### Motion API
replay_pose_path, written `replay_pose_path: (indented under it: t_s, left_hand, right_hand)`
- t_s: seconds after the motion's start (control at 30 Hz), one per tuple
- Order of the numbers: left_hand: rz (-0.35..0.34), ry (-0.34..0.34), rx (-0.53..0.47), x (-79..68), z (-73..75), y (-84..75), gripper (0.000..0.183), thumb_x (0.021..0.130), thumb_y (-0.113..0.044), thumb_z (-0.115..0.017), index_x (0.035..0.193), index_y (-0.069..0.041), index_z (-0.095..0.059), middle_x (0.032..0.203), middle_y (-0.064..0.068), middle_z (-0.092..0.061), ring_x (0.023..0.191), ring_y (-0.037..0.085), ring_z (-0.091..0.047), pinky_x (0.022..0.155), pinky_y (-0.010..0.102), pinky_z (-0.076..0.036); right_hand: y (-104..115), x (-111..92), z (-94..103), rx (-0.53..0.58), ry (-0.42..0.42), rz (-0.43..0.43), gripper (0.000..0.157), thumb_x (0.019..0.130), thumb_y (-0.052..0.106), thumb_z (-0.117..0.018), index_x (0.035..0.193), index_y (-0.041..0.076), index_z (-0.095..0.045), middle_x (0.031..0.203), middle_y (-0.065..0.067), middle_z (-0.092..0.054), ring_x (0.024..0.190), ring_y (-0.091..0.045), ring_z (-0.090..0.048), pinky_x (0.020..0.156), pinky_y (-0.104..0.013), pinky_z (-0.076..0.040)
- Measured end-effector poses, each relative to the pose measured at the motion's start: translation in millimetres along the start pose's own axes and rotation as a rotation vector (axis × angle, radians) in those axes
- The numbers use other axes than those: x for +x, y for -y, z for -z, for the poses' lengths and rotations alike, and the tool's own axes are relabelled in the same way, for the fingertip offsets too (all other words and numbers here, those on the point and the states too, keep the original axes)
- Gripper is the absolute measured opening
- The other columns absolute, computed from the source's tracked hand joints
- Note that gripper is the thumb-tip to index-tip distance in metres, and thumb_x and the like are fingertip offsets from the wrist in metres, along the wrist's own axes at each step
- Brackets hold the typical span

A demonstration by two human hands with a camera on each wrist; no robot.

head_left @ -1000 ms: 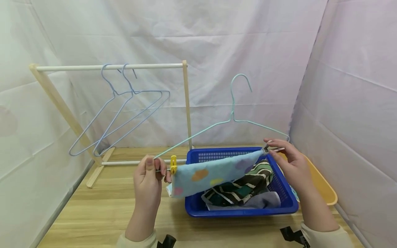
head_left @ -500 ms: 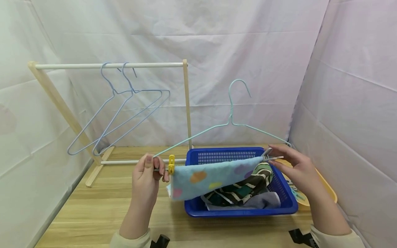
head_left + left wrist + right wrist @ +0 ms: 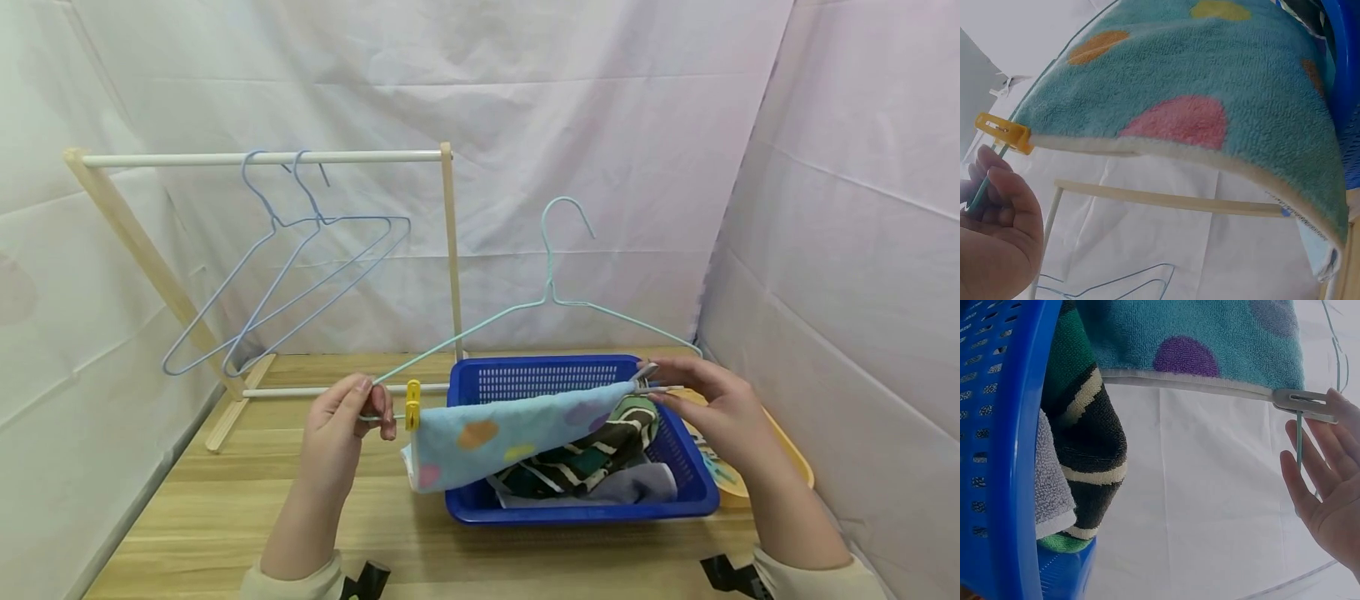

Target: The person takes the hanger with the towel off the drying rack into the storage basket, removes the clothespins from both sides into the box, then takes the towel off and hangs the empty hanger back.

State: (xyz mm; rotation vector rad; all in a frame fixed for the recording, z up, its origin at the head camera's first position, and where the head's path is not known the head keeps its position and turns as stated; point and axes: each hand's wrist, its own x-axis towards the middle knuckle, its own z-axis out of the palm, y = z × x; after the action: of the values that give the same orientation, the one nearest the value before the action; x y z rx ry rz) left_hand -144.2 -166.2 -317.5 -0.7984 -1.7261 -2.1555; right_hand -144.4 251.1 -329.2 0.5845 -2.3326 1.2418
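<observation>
A mint-green wire hanger (image 3: 551, 292) is held up above the table, its hook upward. A light-blue spotted towel (image 3: 480, 429) hangs folded over its lower bar. At the towel's left end a yellow clothespin (image 3: 412, 406) clips it to the bar. My left hand (image 3: 341, 417) grips the hanger's left corner, just outside that clothespin. At the towel's other end sits a grey clothespin (image 3: 1302, 403), on the bar and the towel edge. My right hand (image 3: 716, 408) pinches its handles between thumb and fingers.
Below the towel stands a blue basket (image 3: 585, 514) with a striped towel (image 3: 577, 458) and a grey towel (image 3: 630, 486). A yellow tray (image 3: 791, 450) with clothespins lies to its right. On the left, a drying rack (image 3: 360, 157) carries two blue hangers (image 3: 258, 325).
The hanger and towel have sunk a little, and the hanger's hook has drifted left. My left hand has moved slightly left along the hanger's end. My right hand has stayed at the grey clothespin.
</observation>
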Motion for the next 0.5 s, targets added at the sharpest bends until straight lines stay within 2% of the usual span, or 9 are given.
replay_pose_path:
  t_s: [0.13, 0.2, 0.37, 0.5]
  left_hand:
    - [0.006, 0.032, 0.058, 0.4, 1.3, -3.7, 0.034, 0.106, -0.004, -0.033, 0.079, 0.008, -0.051, 0.07, 0.006, -0.054, 0.057, 0.016, -0.054, 0.054, 0.027, -0.052]
    - [0.05, 0.024, 0.117, 1.2, 0.0, -6.9, 0.034, 0.105, -0.004, -0.033, 0.081, 0.007, -0.054, 0.069, 0.007, -0.054, 0.057, 0.018, -0.054, 0.054, 0.029, -0.052]
    - [0.218, -0.011, 0.27, 4.6, -6.0, -14.7, 0.031, 0.105, -0.006, -0.035, 0.085, 0.008, -0.054, 0.072, 0.014, -0.053, 0.059, 0.021, -0.056, 0.055, 0.031, -0.051]
    - [0.269, -0.023, 0.37, 6.5, -9.3, -16.7, 0.028, 0.105, -0.012, -0.045, 0.085, 0.005, -0.055, 0.074, 0.016, -0.054, 0.061, 0.022, -0.058, 0.057, 0.03, -0.052]
  right_hand:
    - [-2, -1, -0.2, -0.013, -0.003, 0.001, 0.041, 0.08, -0.015, -0.07, 0.117, 0.003, -0.065, 0.103, -0.004, -0.069, 0.1, -0.006, -0.063, 0.084, -0.012, -0.048]
    - [-1, -1, -0.8, -0.023, -0.01, -0.003, 0.04, 0.08, -0.015, -0.071, 0.115, 0.004, -0.066, 0.102, -0.004, -0.069, 0.099, -0.006, -0.063, 0.084, -0.012, -0.048]
    - [0, 0, -2.7, -0.048, -0.025, -0.008, 0.039, 0.078, -0.012, -0.074, 0.112, 0.006, -0.067, 0.1, -0.004, -0.07, 0.098, -0.004, -0.063, 0.084, -0.011, -0.047]
    - [1, 1, -3.0, -0.059, -0.021, 0.01, 0.039, 0.078, -0.012, -0.075, 0.111, 0.007, -0.068, 0.099, -0.004, -0.07, 0.096, -0.007, -0.063, 0.085, -0.011, -0.046]
